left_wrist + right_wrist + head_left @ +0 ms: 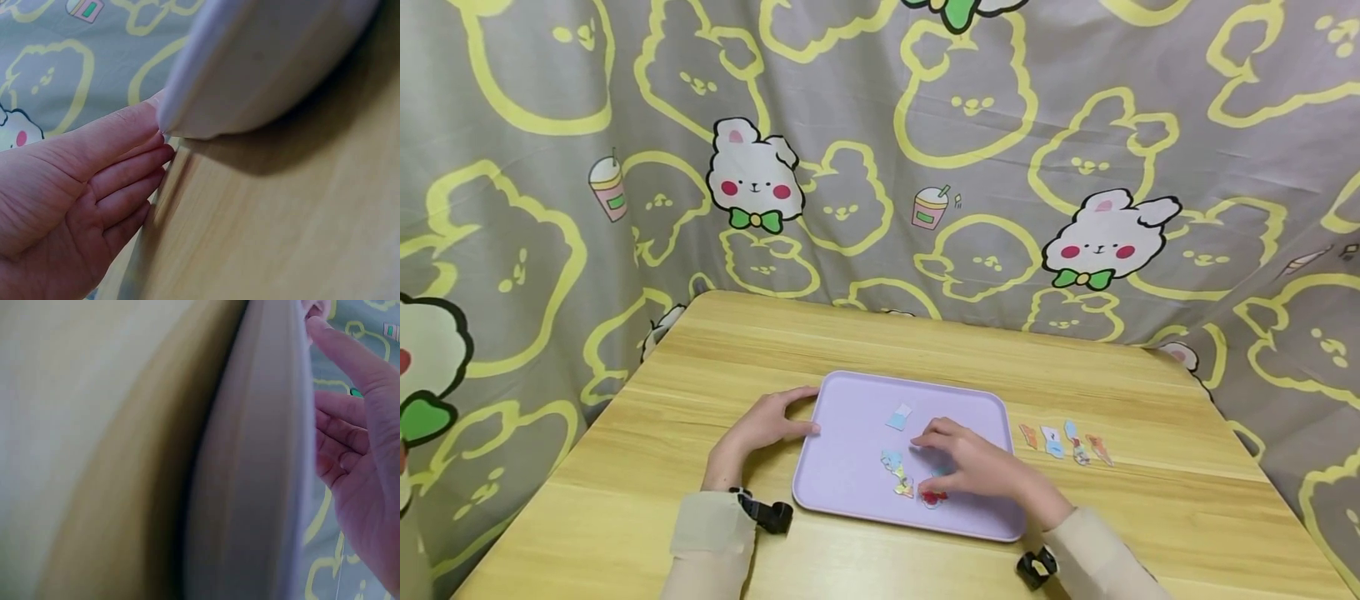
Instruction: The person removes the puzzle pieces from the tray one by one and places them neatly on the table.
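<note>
A shallow lilac tray (850, 467) lies on the table with several small flat printed cut-out pieces in it. My left hand (767, 425) touches its left rim, fingers and thumb extended. In the left wrist view the fingers (128, 187) are fairly straight beside the tray's edge. Over the tray's right half is my right hand (973, 467), thumb and forefinger spread apart, its thumb by a red piece (934, 500). A blue-and-white piece (898, 417) lies farther back, and a light blue piece (891, 460) adjoins a yellow one (903, 486). The hand partly hides the red piece.
Right of the tray, several more pieces lie in a row on the wooden table (1150, 517): an orange one (1028, 436), a white-and-blue one (1052, 442), a long multicoloured one (1077, 443) and another orange one (1101, 449). A patterned curtain (850, 275) hangs behind the table.
</note>
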### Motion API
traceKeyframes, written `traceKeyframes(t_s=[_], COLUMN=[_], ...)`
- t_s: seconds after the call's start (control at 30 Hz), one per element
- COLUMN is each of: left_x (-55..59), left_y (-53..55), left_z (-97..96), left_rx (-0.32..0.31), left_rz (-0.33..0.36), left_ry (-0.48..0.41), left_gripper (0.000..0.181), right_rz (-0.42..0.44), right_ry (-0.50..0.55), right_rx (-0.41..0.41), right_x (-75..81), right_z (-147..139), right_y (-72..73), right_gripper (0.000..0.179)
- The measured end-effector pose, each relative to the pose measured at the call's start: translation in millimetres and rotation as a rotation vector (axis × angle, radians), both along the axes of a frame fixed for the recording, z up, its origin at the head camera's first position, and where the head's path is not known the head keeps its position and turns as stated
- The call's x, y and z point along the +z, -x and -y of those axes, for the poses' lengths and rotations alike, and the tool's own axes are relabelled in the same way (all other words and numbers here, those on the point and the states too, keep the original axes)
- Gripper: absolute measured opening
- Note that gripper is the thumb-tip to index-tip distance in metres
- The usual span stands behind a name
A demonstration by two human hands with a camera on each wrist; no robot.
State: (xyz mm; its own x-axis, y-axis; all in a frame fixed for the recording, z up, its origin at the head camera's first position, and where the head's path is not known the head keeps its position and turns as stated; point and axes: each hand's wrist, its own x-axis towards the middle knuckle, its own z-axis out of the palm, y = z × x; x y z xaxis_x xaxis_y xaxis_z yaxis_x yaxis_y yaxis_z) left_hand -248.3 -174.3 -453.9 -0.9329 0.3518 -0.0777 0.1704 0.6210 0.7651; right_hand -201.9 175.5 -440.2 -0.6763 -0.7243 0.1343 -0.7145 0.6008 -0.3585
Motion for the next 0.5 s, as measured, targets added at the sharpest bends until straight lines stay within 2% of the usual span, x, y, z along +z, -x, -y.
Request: traceKeyframes(t_s=[0.17,0.37,0.5], left_x=[0.0,-0.2,-0.3], left_y=[0.2,0.4,0.4], left_z=[-0.1,0.1,-0.3], left_rx=[0.000,-0.003,-0.002], left_rz=[0.000,-0.004,-0.003], left_ry=[-0.003,-0.002,-0.004], left_gripper=[0.065,0.065,0.065], right_rz=[0.035,-0.031,-0.047], right_ry=[-0.043,-0.122,-0.162], right_rx=[-0.009,0.036,0.046], right_x=[0.3,0.5,0.9], right_z=[11,19,23], right_y=[-1.2,-2.2,-1.7], right_gripper=[0.062,0.066,0.060])
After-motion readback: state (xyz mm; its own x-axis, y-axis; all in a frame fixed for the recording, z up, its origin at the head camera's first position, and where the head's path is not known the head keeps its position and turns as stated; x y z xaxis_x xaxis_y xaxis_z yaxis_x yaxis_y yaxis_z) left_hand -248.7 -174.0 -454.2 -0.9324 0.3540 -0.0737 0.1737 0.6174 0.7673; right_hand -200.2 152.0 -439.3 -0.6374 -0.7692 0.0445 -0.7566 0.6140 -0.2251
